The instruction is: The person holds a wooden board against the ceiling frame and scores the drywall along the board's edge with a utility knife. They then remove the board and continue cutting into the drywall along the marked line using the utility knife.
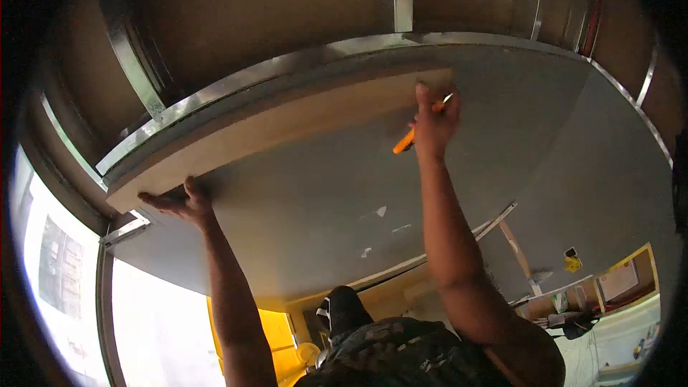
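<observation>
A long, pale brown board strip (287, 125) runs along the upper edge of a large grey panel (322, 208). At the strip's lower left end, my left hand (183, 204) presses against it with thumb and fingers spread. My right hand (436, 118) is at the other end, its thumb against the strip. An orange utility knife (405, 142) is held in that hand, with its blade showing beyond the fingers at the upper right.
Shiny metal framing (272, 68) curves past the strip, with dark brown panels (265, 7) behind. Bright windows (158, 322) stand at the lower left. Toward the lower right are a wooden strip (514, 247), a yellow-edged opening (620, 276) and a dark hanging item (577, 326).
</observation>
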The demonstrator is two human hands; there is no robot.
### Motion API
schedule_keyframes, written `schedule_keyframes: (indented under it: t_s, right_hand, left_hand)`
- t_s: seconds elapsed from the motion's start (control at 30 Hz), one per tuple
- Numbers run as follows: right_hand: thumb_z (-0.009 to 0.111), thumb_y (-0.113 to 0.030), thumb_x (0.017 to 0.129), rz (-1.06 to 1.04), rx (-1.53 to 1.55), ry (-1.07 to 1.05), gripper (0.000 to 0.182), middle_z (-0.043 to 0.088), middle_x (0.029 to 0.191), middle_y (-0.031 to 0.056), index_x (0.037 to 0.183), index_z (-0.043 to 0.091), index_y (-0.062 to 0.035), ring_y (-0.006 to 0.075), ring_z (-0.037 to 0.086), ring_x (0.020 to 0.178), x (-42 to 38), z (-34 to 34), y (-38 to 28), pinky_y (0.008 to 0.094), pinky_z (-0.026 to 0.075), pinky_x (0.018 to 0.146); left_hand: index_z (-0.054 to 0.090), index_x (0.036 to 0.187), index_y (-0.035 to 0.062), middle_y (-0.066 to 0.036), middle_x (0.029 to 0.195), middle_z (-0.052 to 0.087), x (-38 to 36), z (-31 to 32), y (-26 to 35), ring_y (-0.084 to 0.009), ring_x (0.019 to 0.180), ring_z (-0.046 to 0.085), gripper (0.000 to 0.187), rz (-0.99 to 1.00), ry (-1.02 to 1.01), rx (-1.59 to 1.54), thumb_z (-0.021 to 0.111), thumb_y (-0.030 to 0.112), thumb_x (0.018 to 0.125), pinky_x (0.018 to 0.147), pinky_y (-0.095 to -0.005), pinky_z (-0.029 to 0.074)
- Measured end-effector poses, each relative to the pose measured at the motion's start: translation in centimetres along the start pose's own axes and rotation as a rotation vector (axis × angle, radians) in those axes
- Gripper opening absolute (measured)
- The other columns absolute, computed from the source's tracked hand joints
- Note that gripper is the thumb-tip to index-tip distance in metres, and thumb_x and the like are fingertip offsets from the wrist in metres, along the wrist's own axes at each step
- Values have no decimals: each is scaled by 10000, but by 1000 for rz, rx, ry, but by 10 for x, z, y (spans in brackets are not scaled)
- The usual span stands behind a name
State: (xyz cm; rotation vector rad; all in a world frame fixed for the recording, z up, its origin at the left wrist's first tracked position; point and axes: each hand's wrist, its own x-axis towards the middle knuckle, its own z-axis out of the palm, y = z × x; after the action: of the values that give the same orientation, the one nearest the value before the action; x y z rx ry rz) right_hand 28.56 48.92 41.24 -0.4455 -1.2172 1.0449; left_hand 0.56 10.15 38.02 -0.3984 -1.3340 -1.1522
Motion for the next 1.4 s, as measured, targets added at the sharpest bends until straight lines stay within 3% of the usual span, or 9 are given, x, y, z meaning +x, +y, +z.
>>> schedule_keyframes:
  t_s: [0.07,0.23,0.33,0.43,0.53,0.9,1.0,1.27,1.4]
  right_hand:
    - [803,-474,869,19,44,-9,749,589,902,18,1383,447,-64,79,537,598,-1,-1,-3,255,494,480]
    - [842,-402,848,77,101,38,616,601,881,1,1261,516,-81,65,537,606,-9,6,-25,225,469,479]
    - [876,-389,804,167,246,22,664,646,987,59,1262,551,-37,111,589,637,-7,5,-21,256,475,446]
    - [882,-371,800,32,267,28,642,653,967,48,1258,561,-56,107,589,621,-5,5,-13,245,477,458]
    - [883,-385,798,98,227,26,649,660,966,47,1260,562,-62,100,592,612,-7,4,-17,242,483,470]
    - [840,-396,847,122,188,60,610,637,932,19,1266,537,-73,80,580,639,-8,7,-16,231,498,520]
    - [841,-378,845,103,194,62,610,638,939,28,1271,540,-61,83,586,640,-8,7,-14,230,497,514]
    - [859,-375,817,103,201,95,635,649,948,35,1272,554,-54,83,587,631,-6,9,-13,221,485,496]
    - [922,-336,760,70,262,110,616,664,1050,77,1196,607,-34,140,637,770,-5,9,-9,294,530,636]
  left_hand:
    - [93,1600,-55,-306,1637,173,2,4,1,-440,1525,211,1260,-70,-2,-267,726,704,818,1230,-554,229]
    - [45,1625,-7,-260,1681,96,0,-2,-16,-401,1559,129,1244,-54,-26,-95,772,606,823,1260,-534,110]
    - [38,1629,4,-251,1685,96,0,-4,-11,-397,1563,123,1244,-40,-33,-67,767,608,822,1260,-539,120]
    - [48,1630,9,-231,1690,110,0,2,-13,-385,1564,133,1230,-37,4,-170,751,624,830,1259,-539,132]
    - [64,1628,8,-218,1693,114,-1,-1,-20,-380,1563,145,1223,-8,-3,-40,734,655,835,1261,-534,137]
    - [61,1628,16,-247,1683,92,3,7,12,-394,1551,163,1222,-47,38,-246,661,738,846,1244,-543,186]
    - [31,1627,14,-250,1683,61,1,-3,-14,-400,1545,162,1233,3,-8,27,602,784,852,1237,-557,197]
    - [44,1620,3,-272,1669,65,2,1,-9,-419,1543,143,1212,29,12,-29,539,813,867,1238,-557,179]
    - [0,1632,46,-256,1675,18,3,3,0,-417,1534,156,1253,-20,-14,-109,568,830,836,1222,-578,227]
